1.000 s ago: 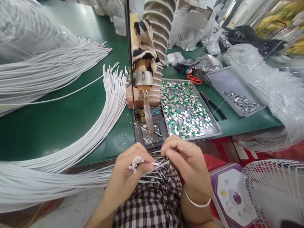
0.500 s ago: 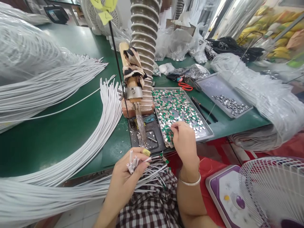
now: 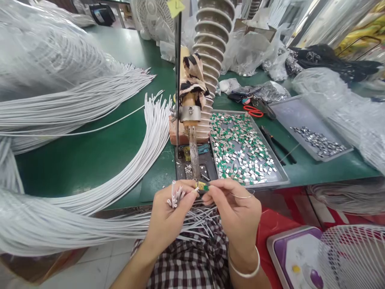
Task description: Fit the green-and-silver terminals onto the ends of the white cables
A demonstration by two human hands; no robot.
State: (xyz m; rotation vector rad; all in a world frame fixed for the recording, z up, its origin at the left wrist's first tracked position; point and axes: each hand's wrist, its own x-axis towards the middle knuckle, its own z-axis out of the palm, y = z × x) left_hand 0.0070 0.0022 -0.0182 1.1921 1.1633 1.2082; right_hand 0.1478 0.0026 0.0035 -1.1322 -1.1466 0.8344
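My left hand (image 3: 171,210) is closed around several white cables (image 3: 176,196), their cut ends sticking up, with one cable tip pinched at thumb and forefinger. A yellow wrap covers one fingertip. Close against it, my right hand (image 3: 236,210) pinches a small green circuit board (image 3: 206,187) at that cable tip. A thin silvery wire (image 3: 242,196) loops by the right fingers. Just above both hands, the tip of a clamped soldering iron (image 3: 194,154) points down over a dark tray (image 3: 179,172) with metal specks. Whether board and cable touch is too small to tell.
Right of the iron lies a metal tray (image 3: 284,178) of green-and-silver boards. Pliers (image 3: 279,146), red-handled scissors (image 3: 253,111) and another tray (image 3: 313,116) with metal parts lie beyond. A ribbed hose (image 3: 213,36) rises behind the iron. White cable bundles (image 3: 120,172) cover the left; a fan (image 3: 355,249) stands lower right.
My right hand has moved from the board tray leftward and down to my left hand, bringing a small green board. The camera view has shifted left, so the bench appears further right.
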